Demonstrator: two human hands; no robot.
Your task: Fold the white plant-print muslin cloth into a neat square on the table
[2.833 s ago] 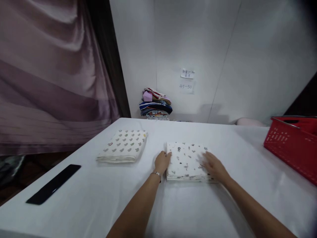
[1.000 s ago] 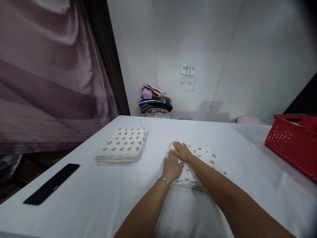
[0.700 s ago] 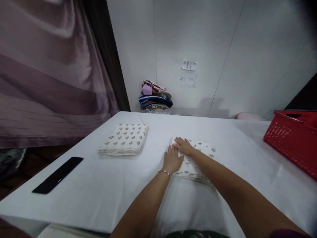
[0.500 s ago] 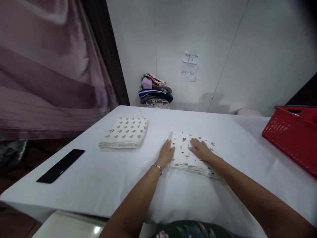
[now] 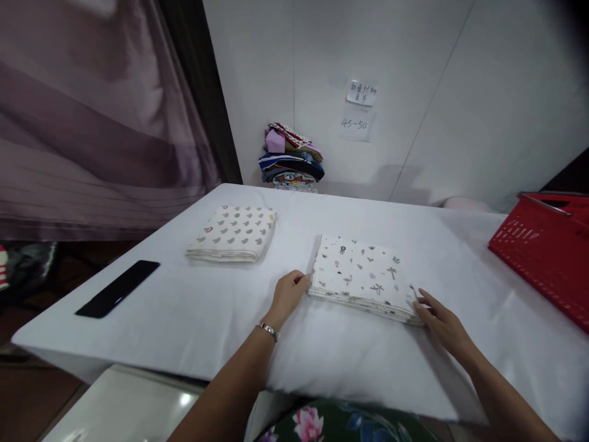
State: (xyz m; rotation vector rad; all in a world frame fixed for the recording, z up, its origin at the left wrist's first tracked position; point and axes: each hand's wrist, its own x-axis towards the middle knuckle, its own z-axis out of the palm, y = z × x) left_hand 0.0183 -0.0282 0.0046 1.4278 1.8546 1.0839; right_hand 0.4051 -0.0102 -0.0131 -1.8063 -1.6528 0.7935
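At the nr edge of the table (image 5: 230, 301), the person's floral clothing (image 5: 340, 423) shows just below. Set in from that edge lies the printed cloth (image 5: 356, 270), folded in a flat rectangle w/ its layers showing along the nr side. L hand (image 5: 289, 293) is half curled, fingertips at the cloth's nr L corner; can't tell if it pinches. R hand (image 5: 444, 322) is open & loose, thumb + forefinger at the R side by the nr R corner. Layers look a bit uneven twd that corner, so imo best is light, equal pressure fm both sides, fingertips low enough to catch every layer; too hard a push could ruck the top. A flat palm stroke, middle outward, prob. helps w/ puffiness. Further up, a black slab (image 5: 118, 288) lies along the table's L edge; beyond it, twd the far L corner, a 2nd folded cloth (image 5: 232, 233), well apart. Red basket (image 5: 543, 252) is at far R. Past the far edge: clothes stack (image 5: 291, 162), then wall notes (image 5: 361, 107), lower one reading "45-50".
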